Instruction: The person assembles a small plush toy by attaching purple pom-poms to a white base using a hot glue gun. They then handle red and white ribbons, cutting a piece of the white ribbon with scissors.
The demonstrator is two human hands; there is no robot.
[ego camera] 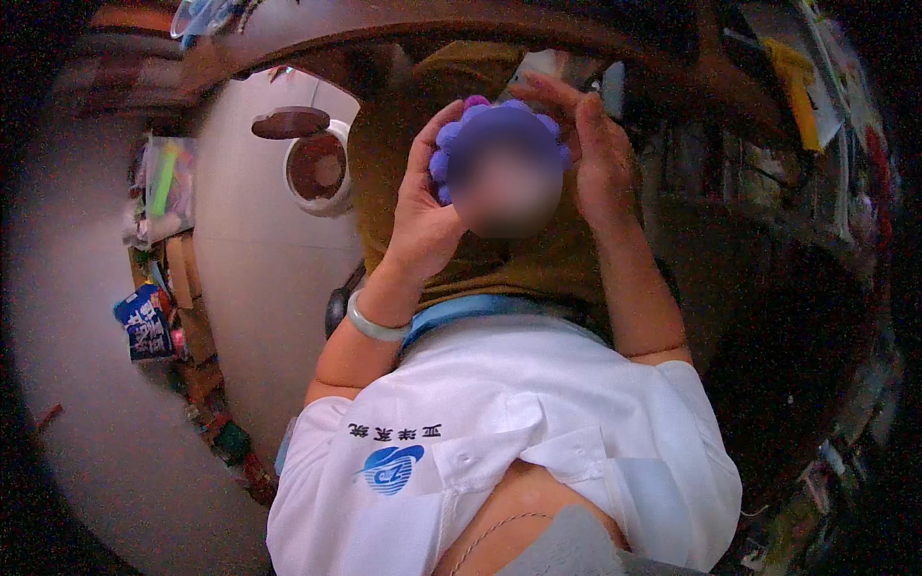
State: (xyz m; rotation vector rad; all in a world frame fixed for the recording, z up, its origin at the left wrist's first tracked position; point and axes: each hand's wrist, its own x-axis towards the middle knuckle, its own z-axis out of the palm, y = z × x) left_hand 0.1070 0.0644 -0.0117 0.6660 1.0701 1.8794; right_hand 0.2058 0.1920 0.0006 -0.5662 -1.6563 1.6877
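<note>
My left hand (426, 198) grips a round purple object (504, 129) by its left side, with the thumb at its lower edge. The object has a scalloped rim of puffy, ball-like lobes, and one lobe at the top is magenta. Its middle is blurred over, so I cannot tell what it is. My right hand (603, 162) is raised at its right side, fingers apart and close to the rim. Whether those fingers touch the rim is hidden. Beneath both hands is my lap in brown trousers (490, 270).
A dark wooden table edge (461, 21) curves across the top, just beyond my hands. On the floor to the left stands a white round bin (294, 180) with a dark lid raised. Cardboard boxes (184, 270) and packets line the far left. Something yellow (796, 93) hangs at the upper right.
</note>
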